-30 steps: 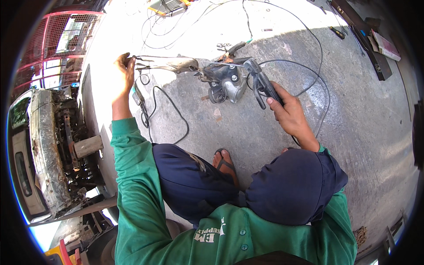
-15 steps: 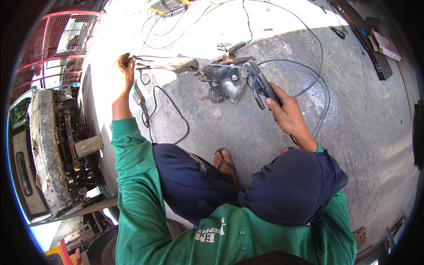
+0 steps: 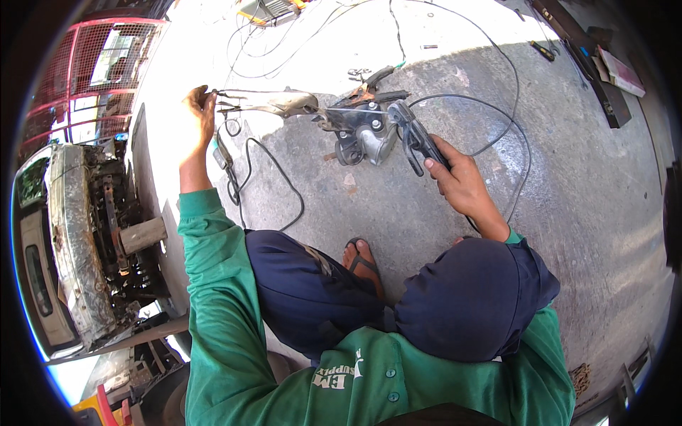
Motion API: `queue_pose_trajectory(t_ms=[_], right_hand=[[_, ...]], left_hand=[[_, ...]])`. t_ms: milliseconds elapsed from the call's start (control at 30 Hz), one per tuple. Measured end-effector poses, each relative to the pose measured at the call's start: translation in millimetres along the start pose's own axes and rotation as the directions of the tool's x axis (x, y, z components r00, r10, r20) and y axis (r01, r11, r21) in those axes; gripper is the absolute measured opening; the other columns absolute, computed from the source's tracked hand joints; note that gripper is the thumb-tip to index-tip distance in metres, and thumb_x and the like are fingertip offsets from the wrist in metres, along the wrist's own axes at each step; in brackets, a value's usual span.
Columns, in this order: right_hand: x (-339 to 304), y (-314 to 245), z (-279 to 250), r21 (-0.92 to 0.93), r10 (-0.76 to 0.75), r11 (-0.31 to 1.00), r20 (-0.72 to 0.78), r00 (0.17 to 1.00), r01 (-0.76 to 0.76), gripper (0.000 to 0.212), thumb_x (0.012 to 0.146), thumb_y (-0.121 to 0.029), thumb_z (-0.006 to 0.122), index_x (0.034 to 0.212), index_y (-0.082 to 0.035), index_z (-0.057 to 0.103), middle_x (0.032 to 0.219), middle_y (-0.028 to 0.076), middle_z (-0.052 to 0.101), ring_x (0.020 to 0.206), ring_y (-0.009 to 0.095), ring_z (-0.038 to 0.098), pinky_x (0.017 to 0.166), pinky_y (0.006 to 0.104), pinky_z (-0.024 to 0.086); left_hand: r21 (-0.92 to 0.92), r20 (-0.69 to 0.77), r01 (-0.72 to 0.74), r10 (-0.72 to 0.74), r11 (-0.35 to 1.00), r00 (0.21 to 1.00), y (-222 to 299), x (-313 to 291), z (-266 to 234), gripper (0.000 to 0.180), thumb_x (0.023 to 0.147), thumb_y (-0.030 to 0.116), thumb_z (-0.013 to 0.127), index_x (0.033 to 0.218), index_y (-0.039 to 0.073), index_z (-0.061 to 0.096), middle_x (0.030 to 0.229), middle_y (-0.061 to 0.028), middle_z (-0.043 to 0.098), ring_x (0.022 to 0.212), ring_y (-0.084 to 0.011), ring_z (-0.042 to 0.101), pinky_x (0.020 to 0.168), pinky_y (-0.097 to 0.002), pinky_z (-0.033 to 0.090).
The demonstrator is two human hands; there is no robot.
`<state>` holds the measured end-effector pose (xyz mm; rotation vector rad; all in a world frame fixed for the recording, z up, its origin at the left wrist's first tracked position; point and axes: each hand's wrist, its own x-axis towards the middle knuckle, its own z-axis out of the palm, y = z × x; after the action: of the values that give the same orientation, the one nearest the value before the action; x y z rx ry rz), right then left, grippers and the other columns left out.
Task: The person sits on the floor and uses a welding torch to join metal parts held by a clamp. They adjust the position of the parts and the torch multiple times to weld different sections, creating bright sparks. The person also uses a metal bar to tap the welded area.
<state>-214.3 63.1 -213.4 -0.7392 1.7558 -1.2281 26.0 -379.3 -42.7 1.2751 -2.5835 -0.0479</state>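
My left hand [image 3: 197, 117] is pinched on the far left end of a long metal arm [image 3: 295, 104], which is bright in the sunlight. That arm reaches right to a bulky dark and silver metal assembly [image 3: 373, 138] with bolts, lying on the concrete. My right hand [image 3: 458, 177] is wrapped around a dark welding electrode holder [image 3: 420, 140]. A thin welding rod [image 3: 359, 111] sticks out leftward from the holder's jaws, across the top of the assembly. Its tip is close to the joint with the arm; contact I cannot tell.
Black cables [image 3: 522, 135] loop over the concrete floor [image 3: 568, 192]. An orange and grey machine [image 3: 266, 11] stands at the far edge. A screwdriver [image 3: 543, 51] lies near a dark metal beam [image 3: 593, 78] at the far right. On the left sits a stripped vehicle body [image 3: 78, 245].
My right hand has shifted the electrode holder slightly left and toward me, and the rod moved with it. The left hand and the metal arm stay in place.
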Motion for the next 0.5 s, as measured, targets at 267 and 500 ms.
queue_pose_trajectory(t_ms=[267,500], right_hand=[[-0.5,-3.3,-1.9,-0.017,0.004,1.000,0.002,1.000,-0.004,0.053,0.103,-0.030,0.068,0.149,-0.004,0.058,0.078,0.016,0.065,0.072,0.027,0.067,0.072,0.0429,0.051],[0.9,-2.2,-1.2,-0.009,0.008,1.000,-0.004,1.000,-0.008,0.053,0.103,-0.030,0.068,0.149,-0.003,0.059,0.079,0.016,0.066,0.072,0.027,0.067,0.071,0.0422,0.051]], left_hand=[[0.028,0.013,-0.008,0.008,1.000,1.000,0.3,0.2,-1.4,0.041,0.106,0.021,0.069,0.135,-0.008,0.066,0.129,-0.0247,0.074,0.120,-0.0280,0.073,0.107,-0.0369,0.054],[-0.051,0.031,0.000,0.001,0.999,1.000,-1.9,1.2,-0.6,0.041,0.106,0.020,0.069,0.135,-0.009,0.066,0.128,-0.0239,0.075,0.119,-0.0266,0.073,0.107,-0.0362,0.054]])
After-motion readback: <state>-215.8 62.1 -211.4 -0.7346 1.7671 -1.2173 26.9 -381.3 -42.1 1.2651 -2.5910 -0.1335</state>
